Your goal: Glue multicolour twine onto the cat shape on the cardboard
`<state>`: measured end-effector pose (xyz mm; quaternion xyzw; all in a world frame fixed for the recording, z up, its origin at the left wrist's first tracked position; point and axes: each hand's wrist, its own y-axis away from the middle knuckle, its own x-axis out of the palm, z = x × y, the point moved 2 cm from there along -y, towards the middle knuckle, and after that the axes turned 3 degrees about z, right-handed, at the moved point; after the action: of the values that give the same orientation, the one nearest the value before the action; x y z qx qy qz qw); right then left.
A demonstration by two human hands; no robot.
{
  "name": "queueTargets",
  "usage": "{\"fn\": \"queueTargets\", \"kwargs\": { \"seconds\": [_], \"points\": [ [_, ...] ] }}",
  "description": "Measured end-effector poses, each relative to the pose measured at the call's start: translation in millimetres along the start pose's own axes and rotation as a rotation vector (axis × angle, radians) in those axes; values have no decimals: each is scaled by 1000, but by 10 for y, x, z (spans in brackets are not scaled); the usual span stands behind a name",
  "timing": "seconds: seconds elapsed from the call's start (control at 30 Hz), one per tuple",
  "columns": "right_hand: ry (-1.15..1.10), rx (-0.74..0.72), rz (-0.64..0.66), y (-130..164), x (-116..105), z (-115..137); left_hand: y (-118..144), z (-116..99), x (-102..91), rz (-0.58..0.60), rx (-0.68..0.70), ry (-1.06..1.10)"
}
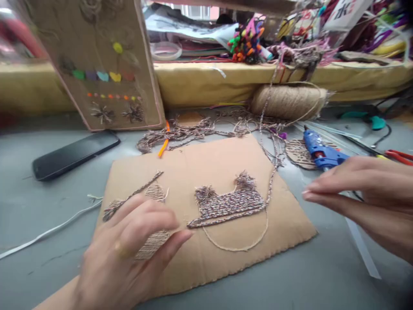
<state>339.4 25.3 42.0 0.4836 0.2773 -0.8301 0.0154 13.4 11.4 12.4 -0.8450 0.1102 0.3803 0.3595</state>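
At nine o'clock a black phone (pixel 75 155) lies flat on the grey table (pixel 29 206), with a white strip (pixel 48 232) trailing below it. Behind, at eleven o'clock, a decorated cardboard panel (pixel 100 64) leans upright, probably propped there as a pattern to look at. The left hand (pixel 129 254), at seven o'clock, rests fingers spread and loosely curved on a woven jute patch (pixel 155 241) glued to the cardboard sheet (pixel 219 172), seemingly pressing it flat and steadying the sheet; it grips nothing. In the sheet's middle sits a multicoloured yarn shape (pixel 229 202) with two tufts, a loop of plain twine (pixel 238 245) beneath it. Loose yarn (pixel 200 129) tangles at twelve o'clock, beside a spool of jute (pixel 287 101). The blue glue gun (pixel 321 153) lies at two o'clock within easy reach. The right hand (pixel 364 193), at three o'clock, hovers with fingers straight and close together; whether it pinches anything I cannot tell. The room behind is a cluttered craft shelf.
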Motion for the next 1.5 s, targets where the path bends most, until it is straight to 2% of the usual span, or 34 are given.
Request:
{"fn": "queueTargets", "kwargs": {
  "seconds": [0.07,0.13,0.27,0.4,0.47,0.53,0.67,0.73,0.77,0.87,0.93,1.07,1.2,1.27,1.37,1.5],
  "points": [
    [-41,-51,51,-32,51,178,-39,-56,-26,-12,80,24],
    [-65,-121,134,-62,133,273,-105,-118,-12,60,187,1],
    [-127,-155,236,-67,334,237,-288,-185,125,221,339,-29],
    [-140,-130,371,-94,517,208,-470,-176,348,246,418,-43],
    [-146,-117,358,-131,505,200,-526,-169,445,279,464,-52],
    [-103,-56,266,-169,395,152,-555,-164,506,325,490,-51],
    [70,132,54,-199,47,-6,-578,-155,550,382,501,-56],
    [134,131,38,-184,-47,-30,-603,-150,568,395,505,-85],
    [133,86,66,-170,-48,-17,-622,-147,582,398,508,-102],
    [16,-109,227,-99,97,73,-687,-135,632,399,518,-145],
    [-40,-174,319,-50,232,119,-721,-127,665,406,526,-158],
    [-23,-94,410,-13,365,109,-753,-108,701,430,510,-172],
    [-25,-10,373,-40,361,70,-780,-101,695,414,438,-52],
    [-44,-24,354,-73,390,59,-795,-98,685,387,384,18],
    [-65,-55,413,-142,486,31,-801,-87,664,364,284,91],
    [-62,-91,485,-211,581,9,-771,-75,634,408,199,104]
  ]
}}
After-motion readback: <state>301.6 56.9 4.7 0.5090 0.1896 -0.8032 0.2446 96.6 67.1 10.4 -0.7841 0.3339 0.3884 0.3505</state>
